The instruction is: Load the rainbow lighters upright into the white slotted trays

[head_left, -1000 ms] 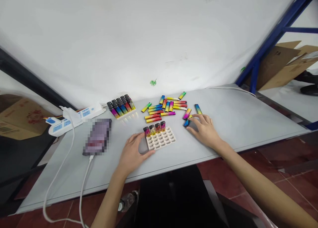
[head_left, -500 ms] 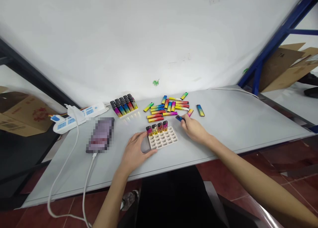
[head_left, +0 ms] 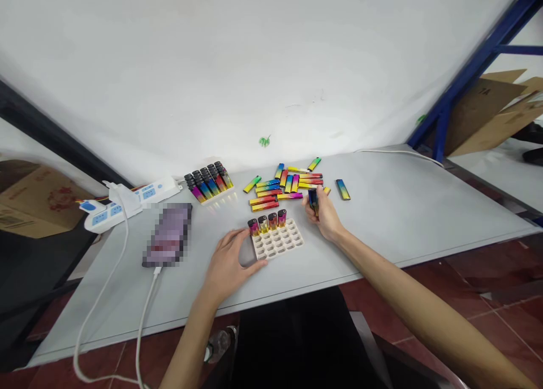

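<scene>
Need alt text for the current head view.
A person's right hand holds a blue-topped lighter near a white tray, the left hand at its left side. Four lighters stand in the tray's far row. Beyond lie loose colourful lighters; left of them are a second, lighter-filled tray, a phone and a power strip.

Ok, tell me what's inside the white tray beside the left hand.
Four lighters stand in the far row of the white tray, dark tops and upper bodies showing. Their lower ends are hidden down in its slots.
</scene>
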Demonstrator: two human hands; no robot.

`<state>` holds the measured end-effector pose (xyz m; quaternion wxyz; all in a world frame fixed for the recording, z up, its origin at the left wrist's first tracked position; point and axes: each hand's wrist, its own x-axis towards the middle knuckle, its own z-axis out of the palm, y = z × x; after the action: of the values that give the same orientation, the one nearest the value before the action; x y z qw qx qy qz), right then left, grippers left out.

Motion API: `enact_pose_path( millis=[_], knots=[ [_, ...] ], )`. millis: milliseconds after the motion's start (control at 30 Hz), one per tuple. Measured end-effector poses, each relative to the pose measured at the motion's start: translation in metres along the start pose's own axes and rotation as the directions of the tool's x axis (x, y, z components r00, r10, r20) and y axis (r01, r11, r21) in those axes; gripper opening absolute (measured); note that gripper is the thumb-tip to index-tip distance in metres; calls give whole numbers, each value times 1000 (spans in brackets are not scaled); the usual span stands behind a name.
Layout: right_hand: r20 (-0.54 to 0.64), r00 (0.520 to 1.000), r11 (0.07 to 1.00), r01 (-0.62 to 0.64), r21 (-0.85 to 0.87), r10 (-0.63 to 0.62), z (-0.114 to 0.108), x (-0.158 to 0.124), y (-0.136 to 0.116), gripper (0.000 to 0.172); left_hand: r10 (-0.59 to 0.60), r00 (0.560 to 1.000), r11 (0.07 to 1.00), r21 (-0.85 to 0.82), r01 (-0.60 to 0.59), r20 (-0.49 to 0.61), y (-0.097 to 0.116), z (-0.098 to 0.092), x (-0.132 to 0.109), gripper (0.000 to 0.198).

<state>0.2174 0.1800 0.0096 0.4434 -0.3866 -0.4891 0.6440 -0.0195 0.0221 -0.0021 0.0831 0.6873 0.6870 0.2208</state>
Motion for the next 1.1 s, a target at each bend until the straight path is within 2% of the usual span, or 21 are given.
enact_pose_path(
  millis=[100, 333, 600, 933, 1100],
  knots=[
    [-41, 998, 999, -48, -8, 48, 1, 1, -1, 61, 3, 1000, 1000, 3, -3, 4, 0, 0, 0, 73],
    [-57, 993, 994, -106, -5, 106, 3, 5, -2, 53, 8, 1000, 1000, 5, -8, -9, 0, 1, 0, 72],
    [-65, 994, 994, -88, 63, 92, 2, 2, 0, 60, -7, 1000, 1000, 6, 7, 8, 1, 0, 0, 74],
    [-77, 994, 997, -77, -16, 76, 3, 5, 2, 55, -13, 1000, 1000, 0, 13, -1, 1, -1, 0, 73],
    [-110, 993, 997, -56, -46, 51, 2, 3, 6, 59, -26, 1000, 1000, 8, 25, 13, 2, -1, 0, 73]
  ],
)
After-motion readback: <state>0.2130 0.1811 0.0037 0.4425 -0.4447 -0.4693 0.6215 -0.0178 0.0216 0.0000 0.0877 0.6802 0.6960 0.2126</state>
